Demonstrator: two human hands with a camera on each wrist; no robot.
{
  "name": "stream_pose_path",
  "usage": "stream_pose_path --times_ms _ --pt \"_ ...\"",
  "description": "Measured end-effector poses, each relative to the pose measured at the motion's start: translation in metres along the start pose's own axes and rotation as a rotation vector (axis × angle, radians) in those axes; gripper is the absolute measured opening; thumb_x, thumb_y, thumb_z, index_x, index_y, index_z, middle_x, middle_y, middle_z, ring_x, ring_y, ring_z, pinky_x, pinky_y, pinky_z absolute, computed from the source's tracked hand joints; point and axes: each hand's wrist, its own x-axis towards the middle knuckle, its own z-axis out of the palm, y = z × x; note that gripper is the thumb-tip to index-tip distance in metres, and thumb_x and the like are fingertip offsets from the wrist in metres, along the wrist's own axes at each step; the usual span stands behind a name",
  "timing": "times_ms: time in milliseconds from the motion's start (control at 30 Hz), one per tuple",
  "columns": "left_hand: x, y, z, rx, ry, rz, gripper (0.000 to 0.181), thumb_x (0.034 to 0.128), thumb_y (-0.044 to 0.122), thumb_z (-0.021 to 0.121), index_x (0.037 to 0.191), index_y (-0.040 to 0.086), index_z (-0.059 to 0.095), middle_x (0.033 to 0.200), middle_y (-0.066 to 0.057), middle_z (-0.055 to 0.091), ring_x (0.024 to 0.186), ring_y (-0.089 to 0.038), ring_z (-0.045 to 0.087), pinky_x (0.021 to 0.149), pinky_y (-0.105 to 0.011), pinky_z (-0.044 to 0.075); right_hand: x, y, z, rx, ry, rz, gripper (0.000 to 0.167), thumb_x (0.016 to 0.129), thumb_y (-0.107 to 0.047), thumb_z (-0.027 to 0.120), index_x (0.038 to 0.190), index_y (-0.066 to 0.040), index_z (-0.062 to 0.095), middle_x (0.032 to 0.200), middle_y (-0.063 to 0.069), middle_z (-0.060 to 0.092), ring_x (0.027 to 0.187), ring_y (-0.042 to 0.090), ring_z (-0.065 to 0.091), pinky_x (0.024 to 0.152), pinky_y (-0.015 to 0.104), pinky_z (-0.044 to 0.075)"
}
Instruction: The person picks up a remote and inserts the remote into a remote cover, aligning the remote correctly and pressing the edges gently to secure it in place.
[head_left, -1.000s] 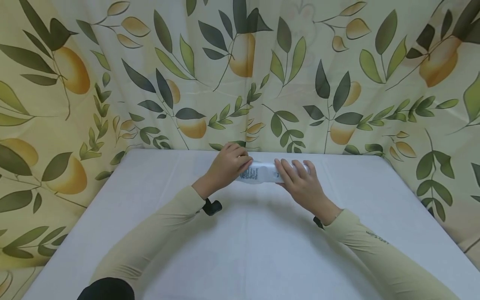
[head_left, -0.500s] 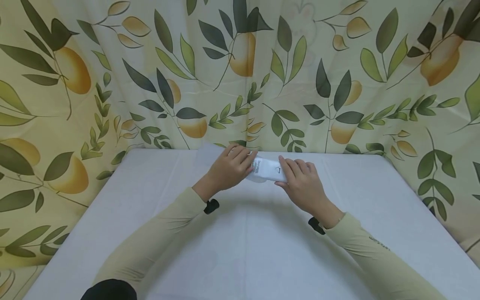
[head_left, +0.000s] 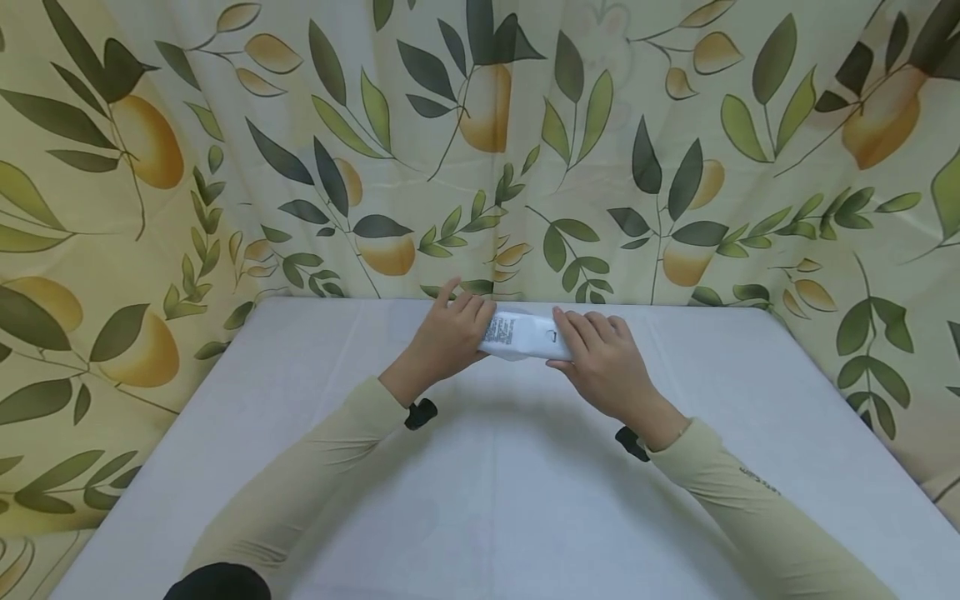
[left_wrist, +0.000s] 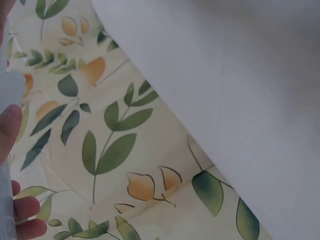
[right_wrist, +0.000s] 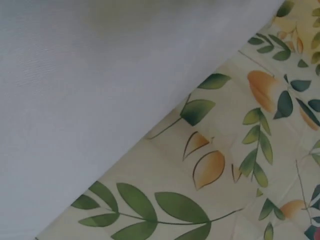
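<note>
A slim white pack (head_left: 525,335) with small dark print, seemingly in clear film, is held above the far part of the table in the head view. My left hand (head_left: 448,337) grips its left end, with one finger raised off it. My right hand (head_left: 611,367) holds the right end, thumb below and fingers over the top. In the left wrist view, fingertips (left_wrist: 31,206) show at the left edge beside a pale strip of the pack (left_wrist: 15,85). The right wrist view shows almost nothing of the hand. The pack's underside is hidden.
A white cloth-covered table (head_left: 480,483) spreads below both arms. Behind it and at the sides hangs a curtain (head_left: 480,217) printed with leaves and fruit. A black rounded thing (head_left: 219,582) sits at the bottom left edge.
The pack has tipped slightly, its right end lower. My left hand shifted right, then back left, and one finger lifted. The translucent film sticking out left of it no longer shows.
</note>
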Motion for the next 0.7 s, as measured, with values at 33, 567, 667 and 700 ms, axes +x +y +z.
stream_pose_path --times_ms 33,567,667,700 --pt "0.0003 0.0010 0.0006 0.002 0.007 -0.008 0.053 0.0717 0.042 0.077 0.106 0.007 0.058 0.100 -0.005 0.068 0.095 -0.020 0.064 0.103 -0.045 0.040 0.0015 -0.0015 -0.0015 0.008 -0.017 0.010 0.059 0.085 -0.037 0.062 0.126 0.005 0.052 0.108 0.021 0.063 0.091 0.038 0.059 0.071 0.049 0.048" --pt "0.0049 0.0011 -0.0071 -0.131 -0.055 -0.067 0.052 0.0723 0.033 0.079 0.112 0.007 0.057 0.107 -0.006 0.069 0.098 -0.021 0.065 0.090 -0.037 0.049 0.0072 -0.0025 0.0004 0.068 0.017 0.024 0.065 0.070 -0.025 0.081 0.124 0.001 0.055 0.110 0.019 0.062 0.093 0.038 0.055 0.075 0.047 0.044" --pt "0.0069 0.0018 -0.0087 -0.167 -0.053 -0.063 0.050 0.0724 0.031 0.079 0.111 0.007 0.058 0.106 -0.007 0.069 0.097 -0.022 0.065 0.088 -0.036 0.049 0.0082 -0.0028 0.0016 0.087 0.064 0.018 0.065 0.068 -0.022 0.082 0.123 0.001 0.056 0.109 0.019 0.062 0.093 0.038 0.054 0.075 0.048 0.043" --pt "0.0078 0.0021 -0.0092 -0.172 -0.053 -0.061 0.050 0.0724 0.031 0.079 0.110 0.006 0.058 0.105 -0.007 0.069 0.097 -0.022 0.065 0.088 -0.037 0.049 0.0086 -0.0029 0.0017 0.094 0.071 0.020 0.065 0.068 -0.021 0.082 0.123 0.001 0.056 0.109 0.020 0.062 0.093 0.038 0.054 0.075 0.048 0.042"
